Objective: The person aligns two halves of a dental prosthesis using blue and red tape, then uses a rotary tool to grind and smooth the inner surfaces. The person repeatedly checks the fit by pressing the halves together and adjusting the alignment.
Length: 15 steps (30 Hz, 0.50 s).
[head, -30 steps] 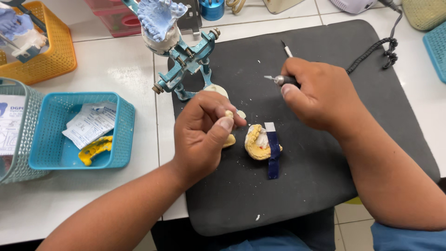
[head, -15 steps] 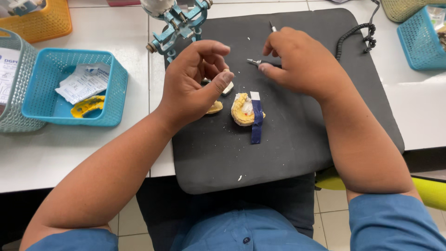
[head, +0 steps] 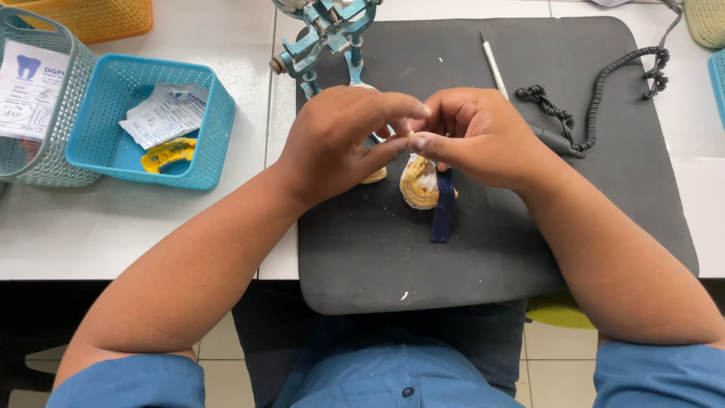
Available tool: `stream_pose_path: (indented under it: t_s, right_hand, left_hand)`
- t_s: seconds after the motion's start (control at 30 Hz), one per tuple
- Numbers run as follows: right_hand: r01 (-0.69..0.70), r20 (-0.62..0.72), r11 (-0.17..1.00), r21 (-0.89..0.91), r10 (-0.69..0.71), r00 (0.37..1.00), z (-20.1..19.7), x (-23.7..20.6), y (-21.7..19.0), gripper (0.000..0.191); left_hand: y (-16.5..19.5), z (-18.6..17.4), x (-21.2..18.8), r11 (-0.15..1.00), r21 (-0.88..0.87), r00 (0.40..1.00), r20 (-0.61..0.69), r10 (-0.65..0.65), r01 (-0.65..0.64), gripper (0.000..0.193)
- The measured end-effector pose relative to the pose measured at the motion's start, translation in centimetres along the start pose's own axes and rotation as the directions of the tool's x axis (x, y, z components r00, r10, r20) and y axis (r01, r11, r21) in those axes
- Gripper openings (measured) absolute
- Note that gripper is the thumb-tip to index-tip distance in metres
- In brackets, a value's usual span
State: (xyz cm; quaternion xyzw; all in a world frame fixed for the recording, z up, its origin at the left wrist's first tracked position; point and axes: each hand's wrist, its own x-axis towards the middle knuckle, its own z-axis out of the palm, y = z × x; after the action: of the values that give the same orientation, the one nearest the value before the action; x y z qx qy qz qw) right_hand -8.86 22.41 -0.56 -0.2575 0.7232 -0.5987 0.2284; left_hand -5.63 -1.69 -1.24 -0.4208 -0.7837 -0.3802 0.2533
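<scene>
The right hand (head: 476, 140) has joined the left hand (head: 343, 143) above the cast (head: 419, 185).

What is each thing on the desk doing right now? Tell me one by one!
Left hand: fingertips meeting the right hand's, above the mat.
Right hand: fingers pinched together; what they hold is hidden.
Tooth model: lying on the mat, dark blue strip draped across it.
Blue metal frame: standing at the mat's far edge.
White stick: lying flat, untouched.
Blue basket: open, holding paper and a yellow piece.
</scene>
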Motion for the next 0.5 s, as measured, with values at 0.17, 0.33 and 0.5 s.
stream_pose_path:
  t_s: [0.17,0.33,0.5]
  right_hand:
    - [-0.021,0.086,0.987,0.158,0.008,0.996,-0.2,0.1,0.3,0.012]
    - [0.001,0.001,1.000,0.010,-0.001,1.000,-0.2,-0.2,-0.7,0.017]
    - [0.159,-0.022,0.980,-0.115,-0.163,0.986,-0.1,-1.0,-1.8,0.021]
  left_hand:
    - [0.5,-0.6,0.4,0.984,0.130,0.993,0.012,0.118,-0.119,0.031]
    - [1.9,-3.0,1.2,0.985,0.106,0.977,0.153,-0.149,0.134,0.039]
    - [2.3,-4.4,1.9,0.876,0.383,0.780,0.435,-0.450,0.292,0.046]
